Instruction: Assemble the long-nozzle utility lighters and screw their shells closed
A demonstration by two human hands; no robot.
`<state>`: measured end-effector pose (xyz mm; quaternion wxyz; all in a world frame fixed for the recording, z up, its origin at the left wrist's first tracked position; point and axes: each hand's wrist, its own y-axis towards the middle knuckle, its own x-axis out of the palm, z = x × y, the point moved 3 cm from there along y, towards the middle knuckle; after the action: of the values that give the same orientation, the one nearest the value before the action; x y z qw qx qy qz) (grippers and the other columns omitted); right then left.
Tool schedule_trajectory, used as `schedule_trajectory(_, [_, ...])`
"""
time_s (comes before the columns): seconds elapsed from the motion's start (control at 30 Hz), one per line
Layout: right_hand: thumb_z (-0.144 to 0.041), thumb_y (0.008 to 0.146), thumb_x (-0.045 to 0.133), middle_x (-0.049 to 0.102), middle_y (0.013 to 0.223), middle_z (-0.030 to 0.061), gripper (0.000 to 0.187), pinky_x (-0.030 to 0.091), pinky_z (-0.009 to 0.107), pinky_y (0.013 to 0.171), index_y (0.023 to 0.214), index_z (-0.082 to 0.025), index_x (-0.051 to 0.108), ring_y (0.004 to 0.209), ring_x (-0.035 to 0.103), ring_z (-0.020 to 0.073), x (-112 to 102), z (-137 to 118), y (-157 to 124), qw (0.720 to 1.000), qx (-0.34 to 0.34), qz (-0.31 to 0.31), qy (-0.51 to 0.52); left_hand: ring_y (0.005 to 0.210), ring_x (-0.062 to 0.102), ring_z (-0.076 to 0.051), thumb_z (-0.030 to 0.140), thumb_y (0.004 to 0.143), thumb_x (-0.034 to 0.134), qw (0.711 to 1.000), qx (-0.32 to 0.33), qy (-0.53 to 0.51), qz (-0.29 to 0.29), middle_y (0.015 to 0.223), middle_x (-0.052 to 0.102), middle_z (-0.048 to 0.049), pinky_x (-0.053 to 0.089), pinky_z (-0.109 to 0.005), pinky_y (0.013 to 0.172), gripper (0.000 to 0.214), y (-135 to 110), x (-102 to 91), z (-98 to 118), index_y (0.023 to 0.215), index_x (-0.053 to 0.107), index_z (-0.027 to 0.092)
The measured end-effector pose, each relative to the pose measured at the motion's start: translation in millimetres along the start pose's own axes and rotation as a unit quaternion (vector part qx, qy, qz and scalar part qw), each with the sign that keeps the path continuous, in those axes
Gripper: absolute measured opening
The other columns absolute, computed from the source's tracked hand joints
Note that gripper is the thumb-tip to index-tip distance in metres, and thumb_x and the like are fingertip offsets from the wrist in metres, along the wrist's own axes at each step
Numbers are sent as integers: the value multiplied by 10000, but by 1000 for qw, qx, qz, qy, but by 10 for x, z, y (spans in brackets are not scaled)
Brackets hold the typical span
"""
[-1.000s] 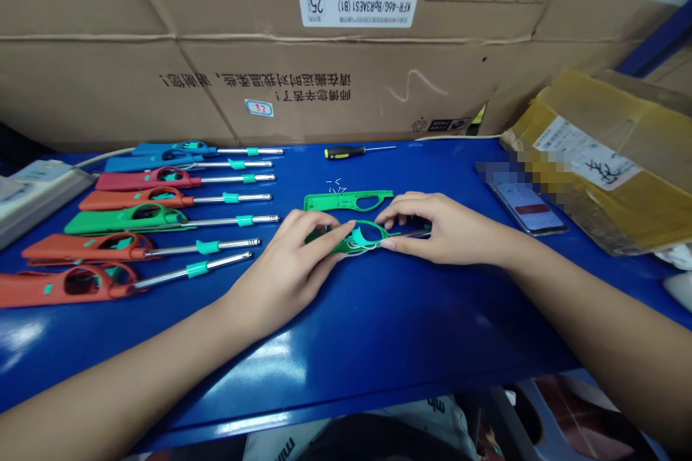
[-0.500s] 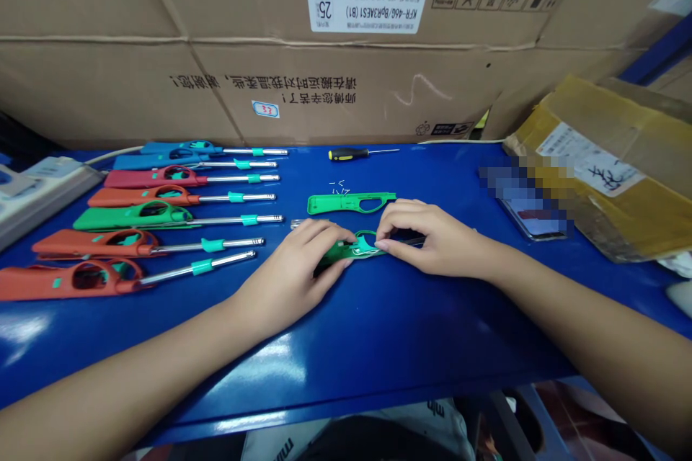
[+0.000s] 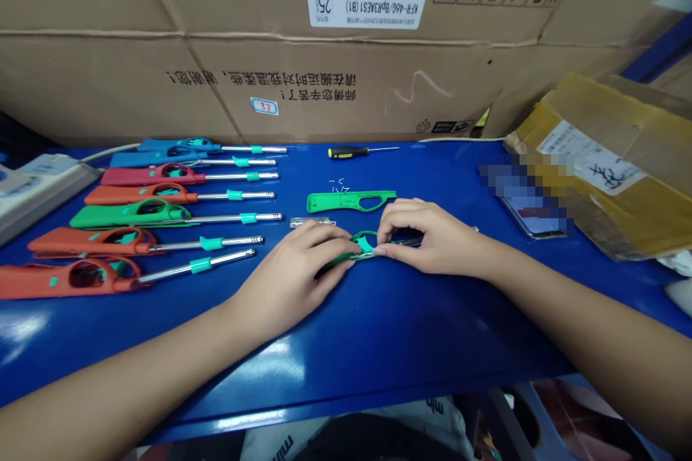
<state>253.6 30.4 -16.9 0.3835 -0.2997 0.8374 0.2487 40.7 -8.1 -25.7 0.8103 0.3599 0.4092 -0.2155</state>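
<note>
My left hand (image 3: 303,270) is closed around the handle end of an opened green gas lighter (image 3: 355,235), a half shell with a teal trigger (image 3: 366,245) in it. At the shell's front end my right hand (image 3: 419,234) pinches with thumb and forefinger; the exact part between the fingertips is hidden. Under that hand runs a dark rod, partly covered. Just beyond lies the loose matching green half shell (image 3: 335,202), inner side up. Near my left knuckles rests a clear plastic piece (image 3: 312,222). Several tiny screws (image 3: 340,189) are scattered behind the loose shell.
Several lighters in orange, green, red and blue lie in a row at left, including a green lighter (image 3: 130,214). A screwdriver (image 3: 349,152) is at the back. At right are a phone (image 3: 533,212) and a taped carton (image 3: 600,230). A power strip (image 3: 46,184) stands far left.
The green half shell in my hands has tilted slightly, and less of its inside shows. Both hands stay in nearly the same place. The view has shifted a little.
</note>
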Motion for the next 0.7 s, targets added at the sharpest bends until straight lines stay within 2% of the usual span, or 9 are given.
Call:
schedule_trajectory(0.3, [-251, 882, 717, 709, 907, 23, 81, 453, 311, 825, 848, -194, 670, 871, 631, 158, -21, -15, 5, 999, 12, -19, 39, 1100, 621, -211, 179, 970, 607, 1000, -4, -4, -1, 1134, 703, -67, 522, -396, 990, 184, 10, 17, 0, 1126, 703, 197])
schedule_trajectory(0.47, [-273, 883, 726, 699, 878, 21, 125, 449, 300, 796, 820, -189, 659, 838, 624, 153, -7, -16, 16, 999, 11, -7, 38, 1064, 630, -202, 199, 966, 619, 999, -25, -22, -3, 1092, 712, -59, 525, -376, 968, 166, 8, 3, 10, 1119, 680, 177])
schedule_trajectory(0.7, [-238, 896, 694, 709, 918, 9, 63, 423, 316, 854, 855, -196, 671, 888, 636, 154, -33, -49, -8, 1000, 11, -22, 13, 1088, 607, -209, 176, 975, 587, 1000, -13, -15, -7, 1128, 668, -72, 501, -379, 975, 193, 12, 17, 8, 1123, 708, 199])
